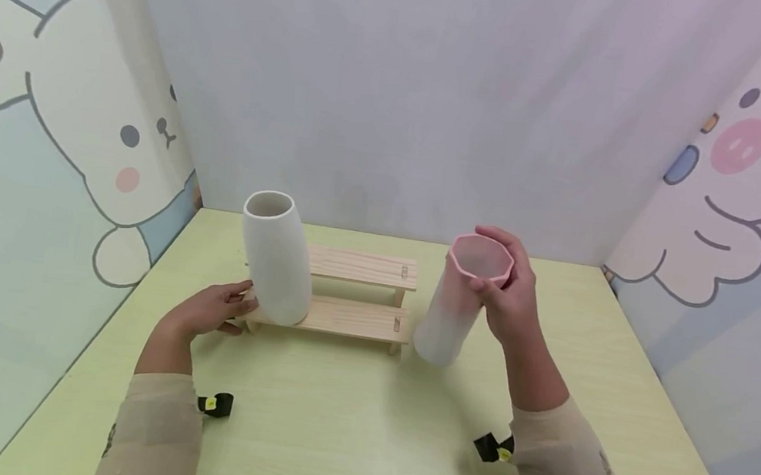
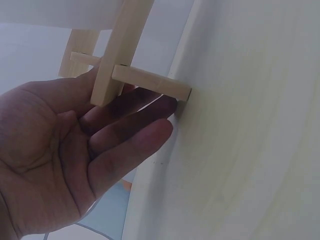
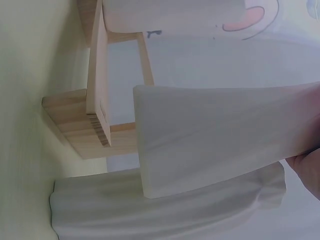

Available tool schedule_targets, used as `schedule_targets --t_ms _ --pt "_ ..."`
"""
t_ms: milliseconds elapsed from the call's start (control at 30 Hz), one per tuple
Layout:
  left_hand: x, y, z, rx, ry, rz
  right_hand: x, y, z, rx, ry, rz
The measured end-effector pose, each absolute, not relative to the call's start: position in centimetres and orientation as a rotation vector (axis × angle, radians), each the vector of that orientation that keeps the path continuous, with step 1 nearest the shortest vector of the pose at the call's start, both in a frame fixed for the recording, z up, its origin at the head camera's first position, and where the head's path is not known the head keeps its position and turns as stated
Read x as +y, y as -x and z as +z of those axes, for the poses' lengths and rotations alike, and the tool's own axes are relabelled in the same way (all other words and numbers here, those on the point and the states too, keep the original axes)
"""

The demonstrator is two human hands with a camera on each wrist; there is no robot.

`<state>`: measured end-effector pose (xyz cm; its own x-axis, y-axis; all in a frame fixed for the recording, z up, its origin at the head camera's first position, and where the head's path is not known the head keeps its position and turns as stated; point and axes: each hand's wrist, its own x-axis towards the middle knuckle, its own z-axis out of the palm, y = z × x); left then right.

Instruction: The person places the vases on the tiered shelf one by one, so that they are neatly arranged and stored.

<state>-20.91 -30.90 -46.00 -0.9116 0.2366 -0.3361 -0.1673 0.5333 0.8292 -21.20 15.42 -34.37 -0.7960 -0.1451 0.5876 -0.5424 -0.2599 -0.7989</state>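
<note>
In the head view, a two-tier wooden shelf stands on the table with a white vase upright at the left of its lower board. My left hand holds the left end of that board. The left wrist view shows the fingers loosely curled below the board, beside a short leg. My right hand grips a pink-to-white vase near its angular pink rim. This vase tilts just right of the shelf; in the right wrist view its white base hangs off the table.
A pale yellow table carries the shelf. A grey-white backdrop rises behind, with cartoon-printed panels at the sides. Black straps with yellow marks show at both wrists. A pale folded shape behind the held vase is unclear.
</note>
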Motion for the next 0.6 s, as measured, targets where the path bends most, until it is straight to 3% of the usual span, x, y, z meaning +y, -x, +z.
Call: schedule_targets --t_ms 600 --pt "-30.9 21.0 -46.0 2.368 -0.062 1.344 13.0 22.9 -33.7 -1.926 -0.691 1.997"
